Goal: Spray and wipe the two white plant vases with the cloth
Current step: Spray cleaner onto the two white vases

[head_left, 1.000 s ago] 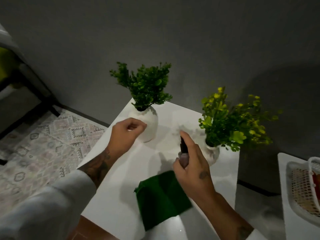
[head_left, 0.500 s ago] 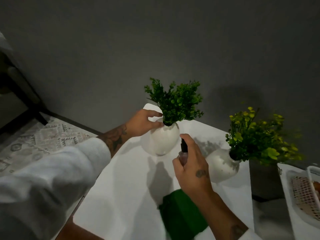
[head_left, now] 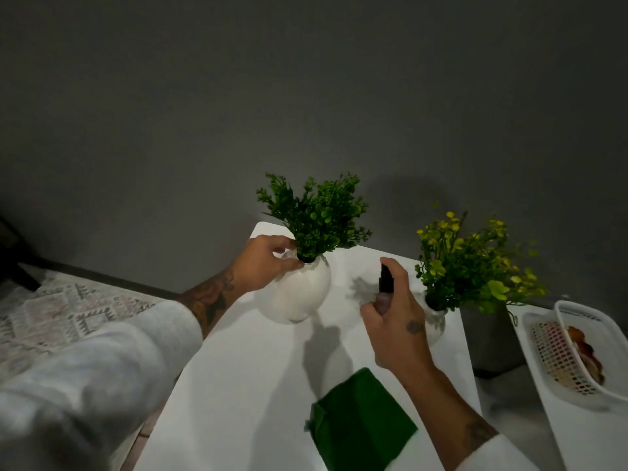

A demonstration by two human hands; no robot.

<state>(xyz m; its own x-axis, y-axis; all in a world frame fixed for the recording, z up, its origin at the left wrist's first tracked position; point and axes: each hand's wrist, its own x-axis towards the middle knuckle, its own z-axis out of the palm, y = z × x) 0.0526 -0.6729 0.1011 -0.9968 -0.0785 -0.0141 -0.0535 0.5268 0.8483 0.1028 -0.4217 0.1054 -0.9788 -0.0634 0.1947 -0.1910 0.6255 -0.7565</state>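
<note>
A round white vase (head_left: pixel 299 294) with a dark green plant stands at the far left of the white table (head_left: pixel 251 385). My left hand (head_left: pixel 263 263) pinches its neck and tilts it toward me. My right hand (head_left: pixel 396 321) holds a small spray bottle (head_left: pixel 385 288) with a black top, forefinger on the nozzle, pointed toward that vase. A second white vase (head_left: pixel 436 322) with a yellow-green plant stands behind my right hand, partly hidden by it. A folded green cloth (head_left: pixel 360 426) lies on the table near its front edge.
A grey wall runs close behind the table. A white mesh basket (head_left: pixel 577 355) with something inside sits on a second white surface to the right, across a gap. A patterned rug (head_left: pixel 68 311) covers the floor on the left.
My left hand moved from the vase's side to its neck, and the vase now leans. The view shifted a little; my right hand keeps the bottle aimed at the vase.
</note>
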